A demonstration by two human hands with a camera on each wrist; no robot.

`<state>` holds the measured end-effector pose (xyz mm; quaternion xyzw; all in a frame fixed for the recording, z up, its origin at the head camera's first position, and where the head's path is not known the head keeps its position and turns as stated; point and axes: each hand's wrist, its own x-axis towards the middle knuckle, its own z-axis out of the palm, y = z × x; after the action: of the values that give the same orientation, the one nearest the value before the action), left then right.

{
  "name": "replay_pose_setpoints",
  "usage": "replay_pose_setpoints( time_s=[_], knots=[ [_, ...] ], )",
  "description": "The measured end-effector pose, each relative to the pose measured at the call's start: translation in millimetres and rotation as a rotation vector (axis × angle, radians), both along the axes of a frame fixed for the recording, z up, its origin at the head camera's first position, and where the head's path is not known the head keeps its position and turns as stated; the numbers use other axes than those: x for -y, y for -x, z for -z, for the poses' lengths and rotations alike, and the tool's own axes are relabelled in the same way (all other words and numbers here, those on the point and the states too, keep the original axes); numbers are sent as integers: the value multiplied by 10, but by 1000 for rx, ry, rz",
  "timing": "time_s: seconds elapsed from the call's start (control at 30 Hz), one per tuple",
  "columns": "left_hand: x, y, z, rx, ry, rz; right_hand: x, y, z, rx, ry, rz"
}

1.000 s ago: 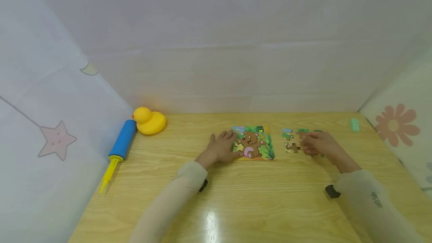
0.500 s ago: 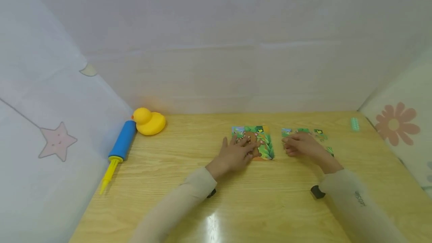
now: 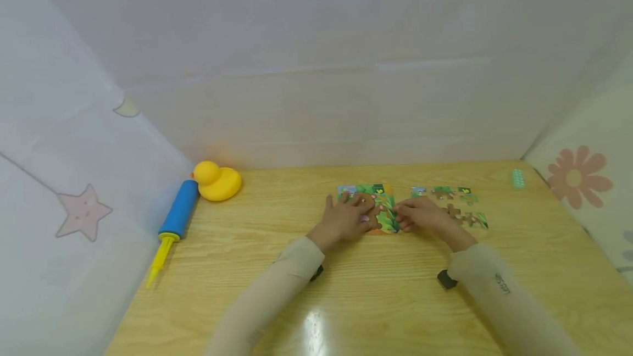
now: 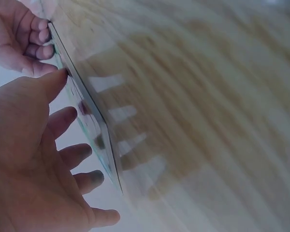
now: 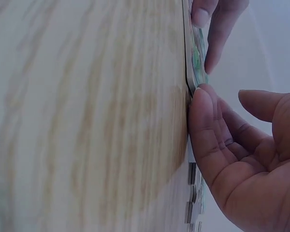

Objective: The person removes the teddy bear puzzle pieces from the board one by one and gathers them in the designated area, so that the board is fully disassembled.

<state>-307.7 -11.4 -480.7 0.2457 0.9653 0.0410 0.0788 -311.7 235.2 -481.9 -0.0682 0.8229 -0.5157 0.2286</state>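
Note:
A square bear picture puzzle (image 3: 388,225) lies flat on the wooden table. My left hand (image 3: 342,222) rests over its left part, fingers spread and covering much of the bear. In the left wrist view the thumb of that hand (image 4: 31,154) touches the puzzle's near edge (image 4: 88,99). My right hand (image 3: 424,216) is at the puzzle's right edge. Its fingertips touch the corner in the right wrist view, the thumb standing apart from the fingers (image 5: 210,130), nothing visible between them. Loose jigsaw pieces (image 3: 442,193) lie to the right, partly behind the right hand.
A yellow rubber duck (image 3: 217,181) sits at the back left beside a blue and yellow hand pump (image 3: 179,210). Near the back right corner lies a small green object (image 3: 517,178). Pale fabric walls (image 3: 306,109) enclose the table (image 3: 376,290) at the back and sides.
My right hand has moved left from the loose pieces to the puzzle's right edge. The left hand has shifted right, from the puzzle's left edge onto the bear.

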Motion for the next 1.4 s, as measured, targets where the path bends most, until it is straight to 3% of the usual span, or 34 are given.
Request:
replay_pose_setpoints(
  time_s=[0.17,0.63,1.4],
  knots=[
    [35,51,14,26,-2,-15,34,13,12,9,-25,9],
    [55,51,33,63,-46,-25,92,3,0,-28,-111,-6],
    [61,73,43,99,-62,-50,151,-5,-16,-85,-128,37]
  ],
)
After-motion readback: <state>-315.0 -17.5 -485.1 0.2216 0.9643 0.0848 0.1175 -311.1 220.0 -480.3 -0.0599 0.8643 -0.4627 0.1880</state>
